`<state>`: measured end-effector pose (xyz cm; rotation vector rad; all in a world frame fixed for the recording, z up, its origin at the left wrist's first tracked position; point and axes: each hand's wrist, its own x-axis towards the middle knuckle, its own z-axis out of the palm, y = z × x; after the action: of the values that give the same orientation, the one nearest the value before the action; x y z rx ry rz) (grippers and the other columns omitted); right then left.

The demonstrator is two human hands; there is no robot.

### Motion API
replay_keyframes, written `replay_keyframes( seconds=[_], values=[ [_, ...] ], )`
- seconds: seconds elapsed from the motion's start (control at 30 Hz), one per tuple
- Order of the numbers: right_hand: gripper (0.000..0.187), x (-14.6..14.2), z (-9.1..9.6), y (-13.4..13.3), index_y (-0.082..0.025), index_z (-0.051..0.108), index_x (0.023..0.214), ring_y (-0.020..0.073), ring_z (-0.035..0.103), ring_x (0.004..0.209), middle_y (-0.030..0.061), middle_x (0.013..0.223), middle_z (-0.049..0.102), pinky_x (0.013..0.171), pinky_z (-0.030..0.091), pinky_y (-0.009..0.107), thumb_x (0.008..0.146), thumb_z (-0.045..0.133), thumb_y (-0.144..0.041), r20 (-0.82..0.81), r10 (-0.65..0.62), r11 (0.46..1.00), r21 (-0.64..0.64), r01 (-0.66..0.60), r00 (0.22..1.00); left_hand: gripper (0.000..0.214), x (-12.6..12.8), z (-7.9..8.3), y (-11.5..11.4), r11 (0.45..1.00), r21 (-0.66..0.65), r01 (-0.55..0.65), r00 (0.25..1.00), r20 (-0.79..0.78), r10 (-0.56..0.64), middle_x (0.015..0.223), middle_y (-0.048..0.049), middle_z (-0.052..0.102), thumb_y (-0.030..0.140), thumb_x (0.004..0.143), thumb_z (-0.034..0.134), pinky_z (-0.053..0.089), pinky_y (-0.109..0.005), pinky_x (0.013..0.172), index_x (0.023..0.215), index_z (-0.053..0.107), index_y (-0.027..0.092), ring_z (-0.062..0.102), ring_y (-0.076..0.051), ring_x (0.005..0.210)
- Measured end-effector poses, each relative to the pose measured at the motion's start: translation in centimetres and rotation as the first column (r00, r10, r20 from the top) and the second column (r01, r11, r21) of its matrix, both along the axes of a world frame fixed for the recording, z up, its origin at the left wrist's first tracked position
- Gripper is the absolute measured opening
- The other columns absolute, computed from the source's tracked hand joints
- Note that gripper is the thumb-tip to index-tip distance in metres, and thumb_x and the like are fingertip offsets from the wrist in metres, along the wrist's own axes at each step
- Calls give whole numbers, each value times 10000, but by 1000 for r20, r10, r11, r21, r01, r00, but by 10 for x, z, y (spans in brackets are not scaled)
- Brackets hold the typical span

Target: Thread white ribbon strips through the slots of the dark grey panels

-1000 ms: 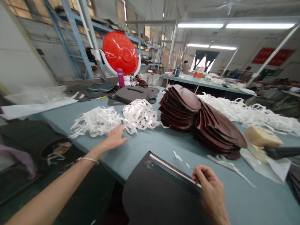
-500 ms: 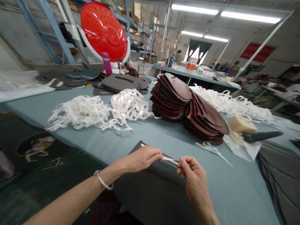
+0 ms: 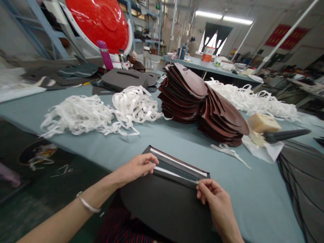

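Observation:
A dark leather panel (image 3: 164, 202) with a zipper slot lies at the near edge of the grey-blue table (image 3: 157, 141). A thin white strip (image 3: 174, 174) runs along the slot's lower edge, and another white strip lines the upper edge. My left hand (image 3: 136, 167) presses its fingertips on the left end of the lower strip. My right hand (image 3: 215, 199) pinches the strip's right end between thumb and forefinger. A silver bangle sits on my left wrist.
Heaps of white strips (image 3: 101, 111) lie to the left, more white strips (image 3: 253, 99) at the back right. Two stacks of brown leather pieces (image 3: 202, 101) stand in the middle. A yellow block and a dark brush (image 3: 283, 135) rest on paper at right. Grey panels (image 3: 124, 79) and a red basin (image 3: 98, 20) lie behind.
My left hand left the white strip heap and came to the panel. Both hands then drew apart along the slot, stretching the white strip between them.

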<state>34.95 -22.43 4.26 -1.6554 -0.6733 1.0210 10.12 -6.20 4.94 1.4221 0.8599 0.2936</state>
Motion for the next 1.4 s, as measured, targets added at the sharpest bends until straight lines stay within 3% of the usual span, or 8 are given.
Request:
replay_keyframes(
  seconds=[0.13, 0.23, 0.5, 0.6, 0.8, 1.0, 1.2, 1.4],
  values=[
    [383, -3, -3, -5, -180, 600, 711, 102, 451, 451, -40, 483, 501, 454, 321, 220, 704, 660, -558, 227, 22, 994, -105, 2, 974, 299, -3, -1, -2, 957, -266, -118, 989, 55, 137, 771, 15, 584, 373, 777, 644, 372, -173, 562, 958, 618, 136, 472, -43, 584],
    [367, -5, -4, -8, -182, 628, 743, 103, 452, 458, -38, 495, 502, 456, 323, 222, 727, 641, -548, 283, 63, 990, -141, -23, 957, 340, -4, -3, -2, 956, -243, -163, 986, -5, 166, 832, -25, 639, 367, 746, 685, 440, -196, 630, 979, 633, 125, 552, -67, 645],
    [347, -6, -1, -5, -170, 710, 828, 121, 514, 545, 50, 695, 658, 489, 396, 232, 614, 797, -429, -191, -104, 994, 25, 110, 976, 325, -3, -6, -1, 966, -133, -221, 975, -61, 215, 772, -46, 670, 431, 770, 630, 483, -222, 631, 853, 653, 117, 604, -100, 644],
    [320, -7, 0, -6, -158, 714, 769, 126, 522, 554, 49, 665, 648, 519, 427, 240, 618, 798, -427, -217, -70, 997, 7, 74, 974, 305, -5, -8, -2, 972, -87, -220, 975, -63, 215, 724, -27, 660, 372, 755, 630, 490, -228, 625, 922, 622, 116, 611, -104, 620],
    [417, -3, -4, -6, -156, 725, 853, 145, 552, 521, 22, 584, 636, 535, 460, 250, 643, 739, -517, 184, 63, 994, -95, -46, 981, 263, -6, -13, 2, 978, 136, -161, 951, -242, 191, 649, -19, 643, 375, 729, 596, 465, -227, 521, 826, 608, 131, 616, -136, 568],
    [325, 0, -9, -2, -238, 699, 798, 184, 637, 655, 32, 763, 695, 638, 479, 273, 768, 534, -516, 624, 208, 976, -177, -124, 753, 227, -1, -10, 8, 955, 283, -89, 931, -317, 181, 632, -20, 658, 347, 753, 514, 423, -213, 508, 782, 631, 154, 621, -140, 568],
    [374, -3, -9, 1, -256, 592, 782, 182, 605, 595, -4, 645, 628, 582, 425, 276, 841, 366, -548, 635, 337, 920, -380, -99, 695, 187, 5, -4, 9, 895, 444, -45, 874, -416, 250, 619, -1, 653, 271, 738, 487, 378, -217, 524, 729, 645, 172, 604, -131, 559],
    [378, -4, -7, 6, -260, 572, 798, 169, 571, 571, -19, 619, 591, 565, 386, 269, 839, 341, -557, 635, 340, 895, -444, -33, 694, 176, 8, -5, 12, 893, 449, -34, 856, -449, 258, 608, 9, 649, 273, 747, 497, 359, -216, 528, 728, 644, 179, 598, -125, 557]
  ],
)
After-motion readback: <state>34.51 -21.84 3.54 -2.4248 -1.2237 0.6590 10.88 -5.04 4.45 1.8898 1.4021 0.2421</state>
